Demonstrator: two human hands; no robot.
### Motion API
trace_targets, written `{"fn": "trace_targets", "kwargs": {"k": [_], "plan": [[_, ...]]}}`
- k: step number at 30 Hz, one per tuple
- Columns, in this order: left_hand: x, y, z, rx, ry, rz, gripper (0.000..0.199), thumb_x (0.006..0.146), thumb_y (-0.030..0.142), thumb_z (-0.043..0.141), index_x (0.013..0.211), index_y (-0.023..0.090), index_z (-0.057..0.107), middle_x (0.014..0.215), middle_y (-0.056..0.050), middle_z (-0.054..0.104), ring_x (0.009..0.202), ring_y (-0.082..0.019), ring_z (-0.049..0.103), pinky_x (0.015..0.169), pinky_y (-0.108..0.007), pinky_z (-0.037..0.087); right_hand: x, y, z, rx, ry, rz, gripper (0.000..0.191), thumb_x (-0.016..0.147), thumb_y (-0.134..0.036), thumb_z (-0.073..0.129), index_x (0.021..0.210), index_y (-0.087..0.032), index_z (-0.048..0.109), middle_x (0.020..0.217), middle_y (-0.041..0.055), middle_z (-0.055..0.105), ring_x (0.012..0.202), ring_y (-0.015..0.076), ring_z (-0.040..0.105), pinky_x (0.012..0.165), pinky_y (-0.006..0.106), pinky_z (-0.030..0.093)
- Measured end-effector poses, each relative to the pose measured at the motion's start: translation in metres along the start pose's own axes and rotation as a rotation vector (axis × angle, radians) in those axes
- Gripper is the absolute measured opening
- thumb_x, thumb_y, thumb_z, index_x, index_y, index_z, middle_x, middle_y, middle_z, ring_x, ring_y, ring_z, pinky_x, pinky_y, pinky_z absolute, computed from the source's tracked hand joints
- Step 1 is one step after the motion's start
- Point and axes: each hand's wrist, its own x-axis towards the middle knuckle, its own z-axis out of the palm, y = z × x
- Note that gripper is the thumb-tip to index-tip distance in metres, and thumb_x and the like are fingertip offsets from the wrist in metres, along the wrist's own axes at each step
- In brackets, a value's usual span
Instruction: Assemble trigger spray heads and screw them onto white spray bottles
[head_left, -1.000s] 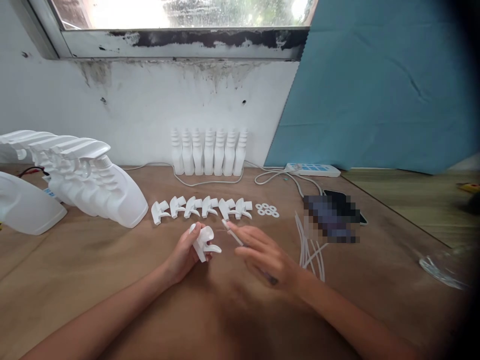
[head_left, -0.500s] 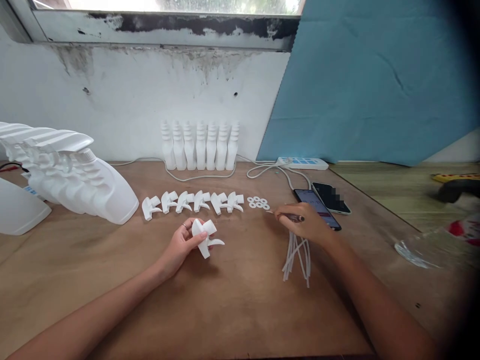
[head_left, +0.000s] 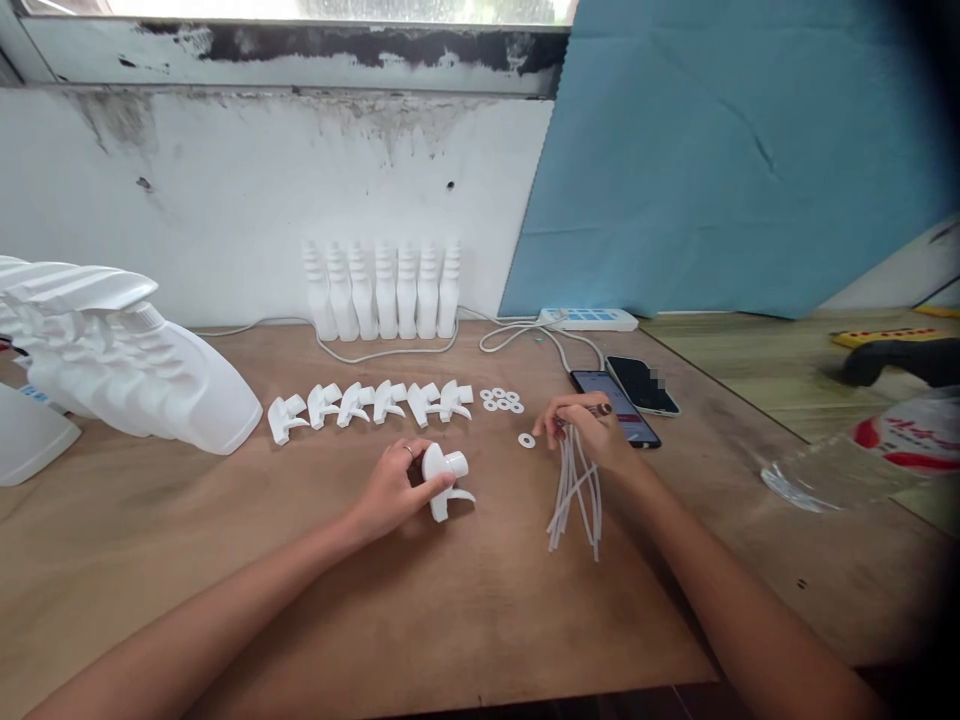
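Observation:
My left hand (head_left: 401,485) grips a white spray trigger head (head_left: 444,482) low over the wooden table. My right hand (head_left: 581,425) is closed round a thin brown-handled tool (head_left: 602,410), above the upper ends of several thin white tubes (head_left: 577,500). One white ring washer (head_left: 526,440) lies by itself just left of my right fingertips. Farther back, several more washers (head_left: 502,400) form a small group. To their left, several white trigger heads (head_left: 388,402) lie in a row.
Several white bottles (head_left: 385,290) stand by the wall, with larger ones (head_left: 202,385) at the left. Two phones (head_left: 641,385), a cable and a power strip (head_left: 589,319) are behind my right hand. A clear bottle (head_left: 840,460) lies at the right.
A single washer now lies apart from the group, near my right hand. My left hand has moved right with the trigger head and lowered slightly. The whole view has shifted a little.

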Motion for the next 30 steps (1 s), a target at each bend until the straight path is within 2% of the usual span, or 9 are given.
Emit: {"fn": "trace_targets", "kwargs": {"k": [6,10,13,15,18,26,30], "plan": [[0.014,0.006,0.008,-0.105,0.013,0.05,0.029,0.078,0.033,0.07,0.105,0.021,0.069,0.08,-0.002,0.064,0.066,-0.015,0.049,0.063,-0.023,0.036,-0.002,0.004,0.005,0.035,-0.041,0.043,0.029,0.078,-0.022,0.043,0.054,-0.016,0.058,0.055,0.0052,0.065,0.048,0.0133,0.056,0.049,0.024,0.039],[0.016,0.005,0.011,-0.076,0.056,0.227,0.026,0.077,0.023,0.071,0.103,0.024,0.071,0.098,-0.007,0.065,0.085,-0.02,0.056,0.078,-0.027,0.042,-0.001,0.005,0.006,0.045,-0.039,0.062,0.029,0.077,-0.022,0.043,0.052,-0.015,0.057,0.055,0.0053,0.065,0.045,0.0121,0.054,0.048,0.024,0.038],[0.016,-0.001,0.014,0.047,-0.051,0.393,0.024,0.084,0.017,0.061,0.103,0.028,0.071,0.105,-0.009,0.064,0.1,-0.023,0.056,0.091,-0.035,0.042,-0.001,0.006,0.006,0.054,-0.042,0.077,0.03,0.077,-0.024,0.043,0.052,-0.015,0.056,0.058,0.0069,0.067,0.04,0.0109,0.052,0.044,0.024,0.035],[0.016,-0.007,0.016,0.186,-0.11,0.507,0.029,0.088,0.013,0.052,0.106,0.028,0.069,0.109,-0.009,0.063,0.106,-0.024,0.054,0.093,-0.038,0.044,-0.001,0.008,0.006,0.058,-0.04,0.085,0.03,0.077,-0.025,0.042,0.052,-0.015,0.056,0.057,0.007,0.067,0.039,0.0109,0.052,0.043,0.023,0.033],[0.014,-0.012,0.017,0.386,-0.118,0.632,0.033,0.09,0.011,0.045,0.114,0.024,0.063,0.115,-0.01,0.061,0.112,-0.023,0.052,0.093,-0.041,0.048,0.0,0.013,0.006,0.062,-0.028,0.097,0.03,0.078,-0.024,0.042,0.052,-0.016,0.056,0.056,0.0065,0.066,0.04,0.0114,0.053,0.043,0.023,0.034],[0.009,-0.007,0.012,0.526,-0.191,0.642,0.05,0.086,0.026,0.058,0.134,0.022,0.046,0.135,-0.014,0.051,0.129,-0.028,0.043,0.105,-0.047,0.044,0.002,0.015,0.005,0.037,-0.009,0.086,0.032,0.08,-0.025,0.044,0.052,-0.018,0.056,0.054,0.0057,0.064,0.047,0.0155,0.055,0.047,0.026,0.039],[0.005,-0.007,0.01,0.539,-0.163,0.673,0.058,0.087,0.027,0.057,0.141,0.022,0.038,0.141,-0.013,0.047,0.135,-0.028,0.039,0.109,-0.048,0.041,0.002,0.011,0.006,0.027,0.014,0.071,0.029,0.08,-0.025,0.047,0.054,-0.017,0.059,0.056,0.0063,0.065,0.054,0.0173,0.058,0.052,0.027,0.042]]}}
